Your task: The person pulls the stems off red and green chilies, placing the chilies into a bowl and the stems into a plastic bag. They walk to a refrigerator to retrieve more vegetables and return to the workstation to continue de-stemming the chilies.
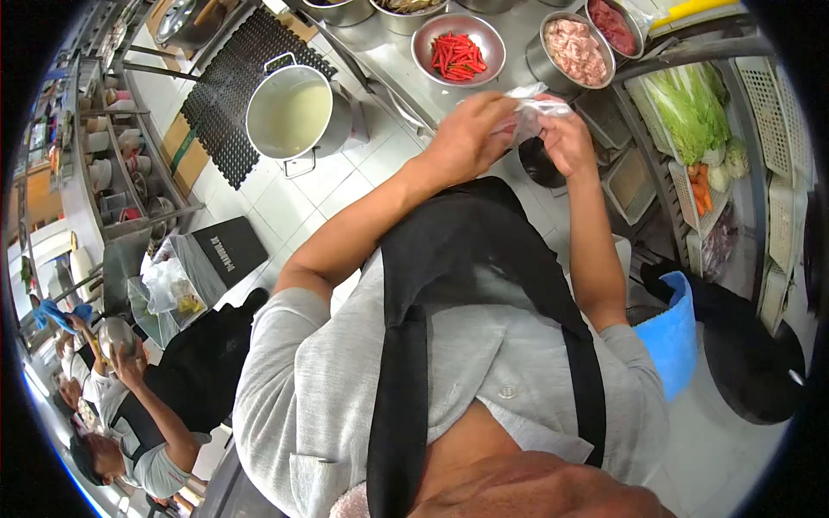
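Both of my hands are raised in front of my apron at the edge of the steel counter. Between them is a thin clear plastic bag, crumpled, with a reddish patch showing through it. My left hand grips its left side with bent fingers. On the other side, my right hand pinches the bag near its top. Just beyond the hands stand a steel bowl of red chillies and a steel pot of pale pink raw meat. Darker red meat fills another container beside it.
A large pot of pale liquid stands to the left, near a black rubber mat. Vegetable crates hold leafy cabbage and carrots on the right. A blue bin is beside my right elbow. A co-worker holds a metal bowl at lower left.
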